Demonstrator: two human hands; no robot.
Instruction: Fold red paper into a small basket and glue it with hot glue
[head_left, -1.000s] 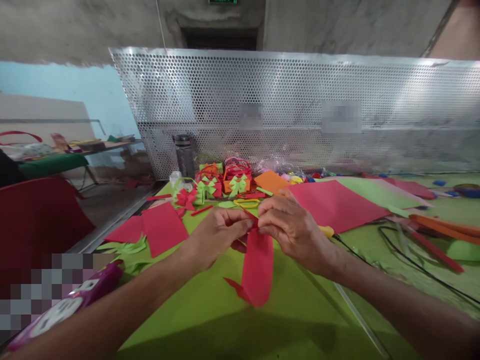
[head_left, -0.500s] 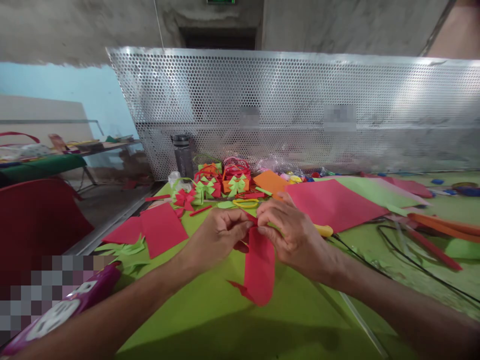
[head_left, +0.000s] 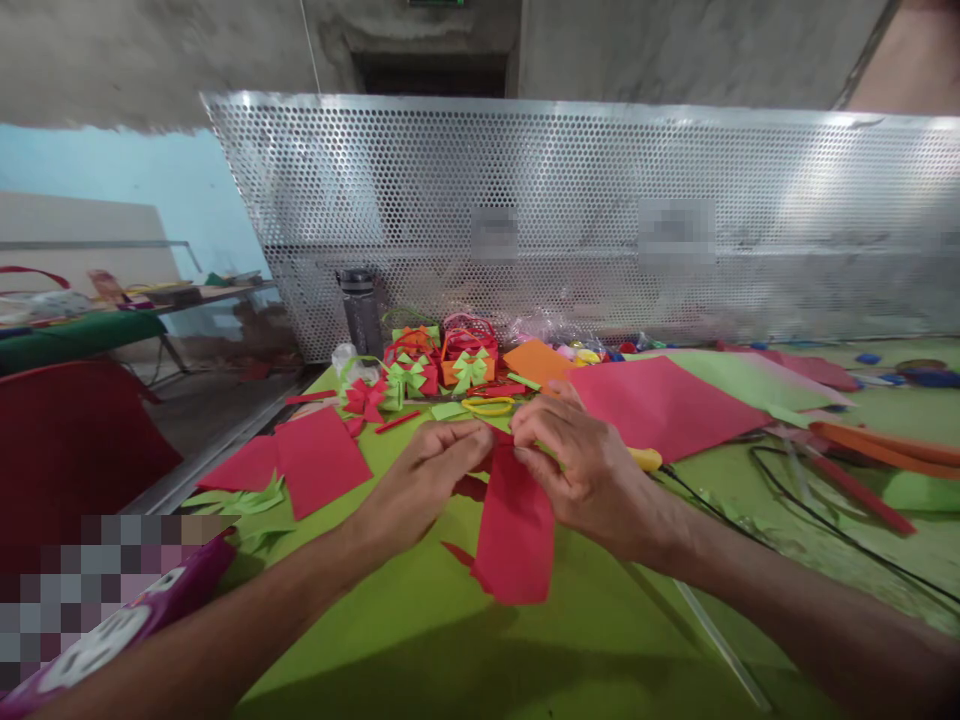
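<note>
A red sheet piece, felt or foam by its look, hangs down over the green table cover. My left hand pinches its top edge between thumb and fingers. On the other side my right hand is closed on the same top edge, close to the left fingertips. A narrow pointed strip sticks out from the piece's lower left. Just beyond the hands lie yellow-handled scissors. The yellow handle of a corded tool shows beside my right wrist.
Small red and orange baskets with green bows stand at the back, near a dark bottle. Red sheets lie left, a large red sheet right. A black cord crosses the right side. Behind rises a perforated metal panel.
The hanging red piece has spread wider, and its rounded lower fold now looks straighter. My left fingers have shifted slightly left and up. Both hands still grip the top edge.
</note>
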